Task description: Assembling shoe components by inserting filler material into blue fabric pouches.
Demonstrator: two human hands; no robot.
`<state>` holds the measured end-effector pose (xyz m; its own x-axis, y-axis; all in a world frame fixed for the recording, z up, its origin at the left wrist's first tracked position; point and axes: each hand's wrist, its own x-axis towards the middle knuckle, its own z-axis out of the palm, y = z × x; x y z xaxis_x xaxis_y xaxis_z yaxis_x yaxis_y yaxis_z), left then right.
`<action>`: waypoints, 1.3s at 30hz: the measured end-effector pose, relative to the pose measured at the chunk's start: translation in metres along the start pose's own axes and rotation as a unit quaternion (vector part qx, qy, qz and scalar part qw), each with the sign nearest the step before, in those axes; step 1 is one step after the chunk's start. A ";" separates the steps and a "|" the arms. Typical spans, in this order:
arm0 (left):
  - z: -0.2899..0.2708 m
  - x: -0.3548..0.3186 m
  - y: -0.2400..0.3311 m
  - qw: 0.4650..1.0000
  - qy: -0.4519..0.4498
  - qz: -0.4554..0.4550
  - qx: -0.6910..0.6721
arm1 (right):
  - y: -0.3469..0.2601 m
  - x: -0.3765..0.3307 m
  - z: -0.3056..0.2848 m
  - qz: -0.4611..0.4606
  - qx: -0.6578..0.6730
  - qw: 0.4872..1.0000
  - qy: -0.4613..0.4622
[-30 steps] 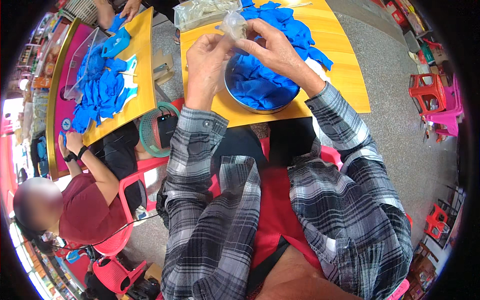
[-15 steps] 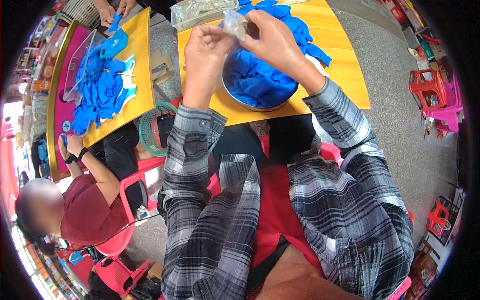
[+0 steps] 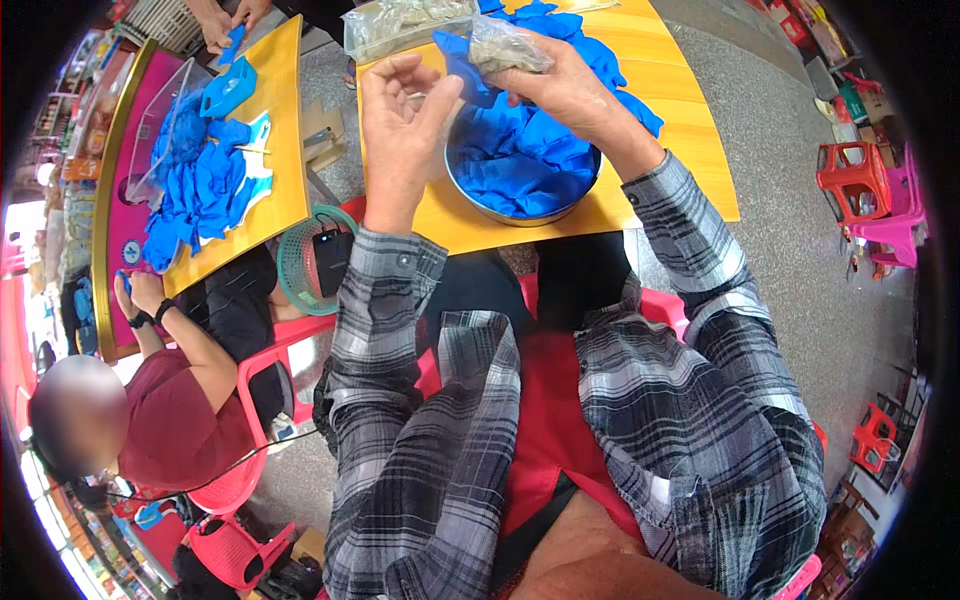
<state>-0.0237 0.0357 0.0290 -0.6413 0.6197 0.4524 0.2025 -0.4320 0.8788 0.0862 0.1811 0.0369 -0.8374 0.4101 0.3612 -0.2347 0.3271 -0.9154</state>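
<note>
My right hand (image 3: 565, 85) grips a small clear plastic bag (image 3: 508, 47) with pale contents above the far part of the yellow table. Just left of the bag a blue cloth-like piece (image 3: 458, 66) stands between my hands; I cannot tell whether my right fingertips touch it. My left hand (image 3: 405, 120) is raised beside that piece, thumb apart from its loosely bent fingers, holding nothing that I can see. Below my hands sits a round metal-rimmed basin (image 3: 520, 218) heaped with blue cloth-like pieces (image 3: 525, 165).
A clear tray (image 3: 365, 45) of small bags stands at the table's far left. More blue pieces (image 3: 595, 60) lie behind the basin. On the left, a person (image 3: 180, 420) sits at another yellow table (image 3: 285, 120), and another person's hands (image 3: 225, 25) hold something blue.
The clear bag, earlier pinched between both hands, is now in my right hand, slightly to the right. My left hand has come away from it. A blue piece now shows between my hands.
</note>
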 end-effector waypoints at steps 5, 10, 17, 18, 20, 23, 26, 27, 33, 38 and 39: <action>-0.009 -0.003 -0.017 0.982 -0.086 -0.155 -0.064 | 0.003 0.002 0.002 0.004 0.024 0.999 -0.041; -0.007 -0.006 -0.018 0.987 -0.053 -0.145 -0.039 | 0.007 0.005 0.006 -0.108 -0.079 0.991 0.031; -0.006 -0.009 -0.019 0.982 -0.034 -0.156 -0.102 | 0.003 0.001 0.002 0.051 0.018 0.999 0.001; -0.006 -0.009 -0.019 0.984 -0.027 -0.146 -0.096 | 0.001 0.000 0.004 0.033 0.045 0.998 0.008; -0.008 -0.009 -0.020 0.987 -0.015 -0.140 -0.078 | 0.002 0.000 0.006 0.016 0.071 0.997 0.016; -0.005 -0.010 -0.020 0.992 -0.004 -0.121 -0.037 | 0.004 0.000 0.005 0.036 -0.033 0.999 -0.009; -0.005 -0.011 -0.020 0.994 -0.006 -0.107 -0.011 | 0.006 0.004 0.004 -0.001 -0.110 0.994 -0.009; -0.006 -0.011 -0.020 0.994 -0.007 -0.106 -0.010 | 0.005 0.005 0.005 -0.004 -0.116 0.993 -0.009; 0.003 -0.011 -0.020 0.993 0.091 -0.045 0.059 | 0.018 0.008 0.012 -0.041 -0.093 0.995 -0.002; -0.007 -0.009 -0.025 0.983 0.050 0.047 0.171 | 0.015 0.008 0.015 0.005 -0.097 0.995 0.015; -0.008 -0.009 -0.024 0.950 0.047 0.076 0.299 | 0.018 0.008 0.015 -0.008 -0.104 0.994 0.027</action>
<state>-0.0283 0.0356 0.0022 -0.6285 0.5068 0.5899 0.6643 -0.0446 0.7461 0.0683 0.1774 0.0208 -0.8049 0.4473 0.3899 -0.1357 0.5009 -0.8548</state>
